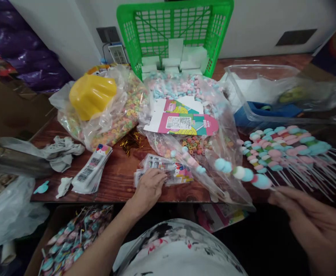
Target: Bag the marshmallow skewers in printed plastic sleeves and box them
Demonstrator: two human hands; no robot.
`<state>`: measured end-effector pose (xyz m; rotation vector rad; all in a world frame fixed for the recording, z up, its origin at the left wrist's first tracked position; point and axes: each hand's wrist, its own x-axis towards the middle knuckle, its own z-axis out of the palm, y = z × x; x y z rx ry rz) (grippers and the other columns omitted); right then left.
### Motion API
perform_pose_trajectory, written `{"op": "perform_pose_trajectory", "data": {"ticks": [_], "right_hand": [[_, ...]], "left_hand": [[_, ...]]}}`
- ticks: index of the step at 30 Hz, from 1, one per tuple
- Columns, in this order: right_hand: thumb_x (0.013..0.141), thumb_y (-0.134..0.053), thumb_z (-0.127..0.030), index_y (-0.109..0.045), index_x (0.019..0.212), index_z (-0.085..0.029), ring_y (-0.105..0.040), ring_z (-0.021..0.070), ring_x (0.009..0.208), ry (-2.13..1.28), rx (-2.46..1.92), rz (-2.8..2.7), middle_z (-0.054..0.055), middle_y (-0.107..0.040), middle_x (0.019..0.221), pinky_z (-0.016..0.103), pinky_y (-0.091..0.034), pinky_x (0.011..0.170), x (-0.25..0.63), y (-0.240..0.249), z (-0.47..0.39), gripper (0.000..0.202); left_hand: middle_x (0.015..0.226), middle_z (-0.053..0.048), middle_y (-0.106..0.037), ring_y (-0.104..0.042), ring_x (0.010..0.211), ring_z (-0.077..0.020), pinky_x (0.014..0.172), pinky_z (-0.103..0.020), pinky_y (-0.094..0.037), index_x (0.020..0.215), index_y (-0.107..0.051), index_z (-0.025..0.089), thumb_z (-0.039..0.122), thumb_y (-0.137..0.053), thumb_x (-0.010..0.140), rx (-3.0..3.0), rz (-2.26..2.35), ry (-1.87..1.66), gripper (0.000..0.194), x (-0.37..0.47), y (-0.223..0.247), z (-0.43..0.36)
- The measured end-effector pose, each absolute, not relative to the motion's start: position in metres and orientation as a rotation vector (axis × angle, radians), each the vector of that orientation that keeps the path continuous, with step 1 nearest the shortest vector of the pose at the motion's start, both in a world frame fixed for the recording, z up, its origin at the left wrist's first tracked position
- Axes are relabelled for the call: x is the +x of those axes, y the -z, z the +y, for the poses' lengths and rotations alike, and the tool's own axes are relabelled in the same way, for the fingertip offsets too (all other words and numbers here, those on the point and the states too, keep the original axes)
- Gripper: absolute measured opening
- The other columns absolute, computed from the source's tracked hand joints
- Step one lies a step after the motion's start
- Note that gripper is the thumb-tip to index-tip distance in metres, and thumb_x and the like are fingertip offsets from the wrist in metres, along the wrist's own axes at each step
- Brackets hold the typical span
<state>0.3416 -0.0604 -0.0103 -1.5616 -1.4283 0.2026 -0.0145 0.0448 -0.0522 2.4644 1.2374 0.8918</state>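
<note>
My right hand [314, 222] pinches the stick end of a marshmallow skewer [246, 174], threaded with blue, white and pink pieces and held above the table's front edge. My left hand [149, 188] lies on a small pile of clear printed plastic bags [179, 168], its fingers pressed together on a bag near the edge. To the right, many marshmallow skewers [289, 147] lie heaped with their white sticks pointing toward me. Another stack of printed bags [91, 168] rests left of my left hand.
Bags of ring-shaped candy [130, 103] and small marshmallows [176, 86] stand behind, with flat printed cartons [185, 120] on top. Further back is a green basket [173, 7]. A clear plastic bin [271, 71] sits right; a box of wrapped skewers [73, 237] is below left.
</note>
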Motion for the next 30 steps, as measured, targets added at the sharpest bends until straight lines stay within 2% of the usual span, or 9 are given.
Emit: {"op": "perform_pose_trajectory", "data": {"ticks": [4, 9, 17, 25, 30], "right_hand": [[0.083, -0.059, -0.014, -0.066, 0.097, -0.024, -0.063, 0.0132, 0.064, -0.344, -1.382, -1.682, 0.000, -0.066, 0.076, 0.023, -0.051, 0.060, 0.306, 0.004, -0.052, 0.019], [0.084, -0.055, -0.014, -0.066, 0.096, -0.022, -0.064, 0.0142, 0.065, -0.357, -1.335, -1.804, 0.001, -0.066, 0.075, 0.023, -0.052, 0.059, 0.298, 0.013, -0.038, 0.018], [0.085, -0.053, -0.012, -0.064, 0.098, -0.022, -0.066, 0.0156, 0.070, -0.258, -1.312, -1.905, 0.002, -0.068, 0.078, 0.025, -0.053, 0.061, 0.287, 0.010, -0.026, 0.020], [0.082, -0.054, -0.003, -0.061, 0.109, -0.021, -0.063, 0.0154, 0.070, -0.099, -1.192, -2.015, 0.002, -0.065, 0.079, 0.028, -0.052, 0.066, 0.285, 0.002, -0.030, 0.034], [0.083, -0.053, -0.005, -0.060, 0.107, -0.021, -0.063, 0.0154, 0.071, -0.098, -1.224, -2.056, 0.002, -0.065, 0.080, 0.028, -0.052, 0.065, 0.289, 0.006, -0.030, 0.030]], "left_hand": [[0.075, -0.002, -0.067, -0.060, 0.073, -0.0147, 0.069, -0.027, -0.047, 0.076, -0.066, 0.018, 0.013, -0.060, 0.083, 2.239, 1.297, -0.956, 0.010, -0.015, 0.053, 0.051], [0.067, 0.001, -0.063, -0.058, 0.066, -0.0125, 0.064, -0.024, -0.043, 0.068, -0.062, 0.017, 0.011, -0.065, 0.077, 2.097, 1.335, -0.971, 0.011, -0.014, 0.051, 0.053], [0.067, 0.000, -0.063, -0.058, 0.065, -0.0125, 0.062, -0.024, -0.043, 0.069, -0.064, 0.017, 0.019, -0.066, 0.079, 2.050, 1.285, -0.992, 0.011, -0.016, 0.051, 0.052], [0.067, 0.000, -0.065, -0.060, 0.064, -0.0123, 0.062, -0.023, -0.045, 0.070, -0.066, 0.017, 0.018, -0.067, 0.079, 2.015, 1.279, -1.012, 0.009, -0.017, 0.050, 0.053], [0.070, -0.001, -0.065, -0.060, 0.067, -0.0133, 0.065, -0.025, -0.046, 0.071, -0.065, 0.017, 0.018, -0.065, 0.081, 2.070, 1.221, -1.035, 0.010, -0.019, 0.054, 0.052]]}}
